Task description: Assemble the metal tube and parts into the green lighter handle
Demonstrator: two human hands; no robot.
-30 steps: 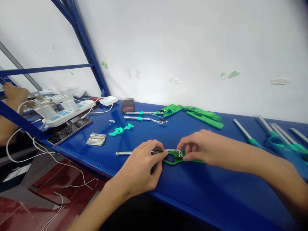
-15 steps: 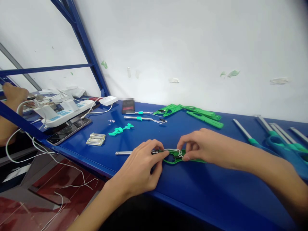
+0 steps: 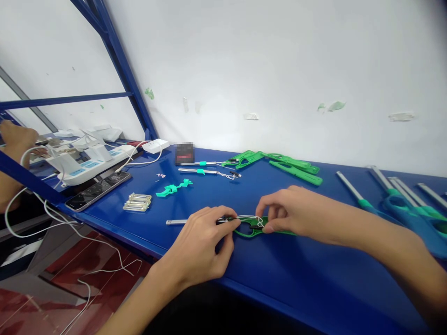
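A green plastic handle shell (image 3: 244,235) of a long-nosed lighter lies on the blue table below my hands. Its metal tube (image 3: 175,222) sticks out leftward from under my left hand (image 3: 206,244). The left fingers are bent, pressing down where tube and shell meet. White wire (image 3: 259,220) runs in loops along the shell, and my right hand (image 3: 289,211) pinches it between thumb and fingertips. A small black part (image 3: 257,227) sits in the shell beside the wire. The shell's right end is partly covered by my right hand.
Two metal tubes with wires (image 3: 197,171) lie behind, near green handle shells (image 3: 296,170). Blue-handled lighters (image 3: 401,207) stand right. Teal scraps (image 3: 173,188), a bundle of metal pins (image 3: 137,203), a phone (image 3: 98,190) and a power strip (image 3: 101,164) lie left. Another person's arm (image 3: 16,139) shows far left.
Both hands stay over the green shell with almost the same grip. My left fingertips have drawn slightly left; the whole view has shifted a little.
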